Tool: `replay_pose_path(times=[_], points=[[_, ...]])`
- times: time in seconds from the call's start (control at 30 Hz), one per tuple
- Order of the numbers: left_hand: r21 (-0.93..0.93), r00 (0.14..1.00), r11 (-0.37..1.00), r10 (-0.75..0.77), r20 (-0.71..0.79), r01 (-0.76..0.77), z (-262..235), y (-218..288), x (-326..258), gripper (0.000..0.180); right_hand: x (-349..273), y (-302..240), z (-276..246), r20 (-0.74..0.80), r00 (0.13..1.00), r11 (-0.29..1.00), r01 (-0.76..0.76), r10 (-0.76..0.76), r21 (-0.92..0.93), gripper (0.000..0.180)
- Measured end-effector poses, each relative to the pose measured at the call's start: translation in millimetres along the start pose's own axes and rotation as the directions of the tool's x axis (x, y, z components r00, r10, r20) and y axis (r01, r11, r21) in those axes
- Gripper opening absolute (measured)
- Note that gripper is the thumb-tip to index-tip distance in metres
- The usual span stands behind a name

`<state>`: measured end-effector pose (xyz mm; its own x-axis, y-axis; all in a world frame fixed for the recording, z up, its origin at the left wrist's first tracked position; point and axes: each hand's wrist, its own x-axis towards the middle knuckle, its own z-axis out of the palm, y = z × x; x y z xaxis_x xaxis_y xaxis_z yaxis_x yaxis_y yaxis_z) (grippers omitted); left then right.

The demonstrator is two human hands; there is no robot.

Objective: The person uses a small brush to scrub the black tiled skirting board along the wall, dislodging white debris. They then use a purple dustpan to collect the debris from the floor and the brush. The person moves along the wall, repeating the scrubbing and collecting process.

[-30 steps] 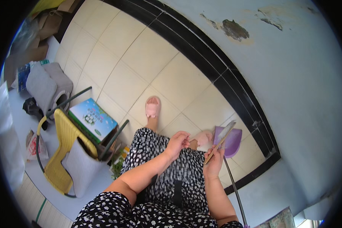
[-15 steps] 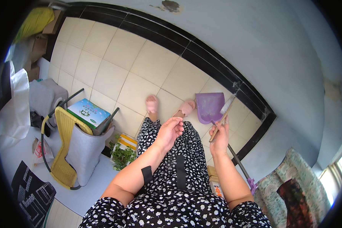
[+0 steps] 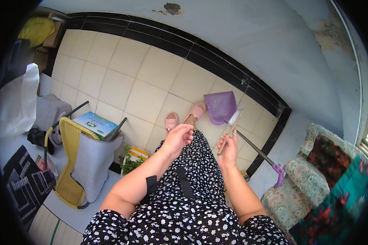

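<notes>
My right hand (image 3: 228,150) is closed around the wooden handle of a small brush (image 3: 222,145). Its white bristles (image 3: 235,117) point up and away, overlapping the near right edge of a purple dustpan (image 3: 221,107) on the floor. From the dustpan a long grey pole (image 3: 254,145) runs back past my right hand to a purple grip (image 3: 279,175). In front of my body my left hand (image 3: 178,139) is closed, thumb pressed to curled fingers; whatever it may hold is too small or hidden to make out.
On the left stands a yellow woven chair (image 3: 69,163) with a grey cloth over it and a blue-green box (image 3: 95,124) beside. A leafy plant (image 3: 131,164) is near my legs. A patterned sofa (image 3: 302,173) fills the right side. Black skirting (image 3: 159,34) borders the wall.
The view has swung right, showing more sofa and dustpan pole. My right hand has brought the brush lower and closer to my body. My feet have shifted. My left hand stays closed.
</notes>
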<state>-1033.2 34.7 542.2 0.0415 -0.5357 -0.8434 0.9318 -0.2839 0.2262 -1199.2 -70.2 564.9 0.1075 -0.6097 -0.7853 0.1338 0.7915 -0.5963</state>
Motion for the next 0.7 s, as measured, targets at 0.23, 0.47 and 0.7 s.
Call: replay_pose_path(times=[0.23, 0.47, 0.7], points=[[-0.027, 0.999, 0.999, 0.040, -0.014, -0.040, -15.5, -23.8, -18.6, 0.013, -36.5, 10.9, -6.2, 0.093, 0.996, 0.996, 0.003, 0.005, -0.085, 0.063], [0.201, 0.978, 0.965, 0.137, 0.158, -0.167, 15.6, -79.8, -34.6, 0.017, -57.2, 7.8, -39.0, 0.126, 0.990, 0.987, -0.037, 0.057, -0.158, 0.066], [0.595, 0.684, 0.338, 0.366, 0.631, -0.729, 146.6, -156.0, -39.6, 0.032, -42.6, 34.1, -158.5, 0.338, 0.941, 1.000, -0.001, 0.011, -0.030, 0.047]])
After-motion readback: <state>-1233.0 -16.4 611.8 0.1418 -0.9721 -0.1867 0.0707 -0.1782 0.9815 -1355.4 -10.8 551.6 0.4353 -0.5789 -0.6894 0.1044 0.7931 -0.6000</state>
